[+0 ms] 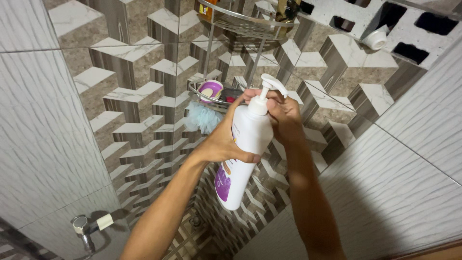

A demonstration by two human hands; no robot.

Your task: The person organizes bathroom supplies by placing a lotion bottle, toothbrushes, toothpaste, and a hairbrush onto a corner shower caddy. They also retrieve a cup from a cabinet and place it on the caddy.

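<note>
I hold a tall white pump bottle (pixel 243 154) with a purple patch near its base, tilted in front of a tiled shower corner. My left hand (pixel 222 139) wraps around the bottle's body from the left. Around the bottle's neck, just below the white pump head (pixel 270 84), my right hand (pixel 284 115) has its fingers closed. The bottle hangs in the air, touching nothing else.
A metal corner rack (pixel 226 98) behind the bottle holds a purple soap dish (pixel 210 89), with a pale blue bath sponge (pixel 202 118) hanging under it. A higher shelf (pixel 250 21) carries bottles. A wall tap (pixel 86 228) sits low left. A ventilation block wall (pixel 385 29) is top right.
</note>
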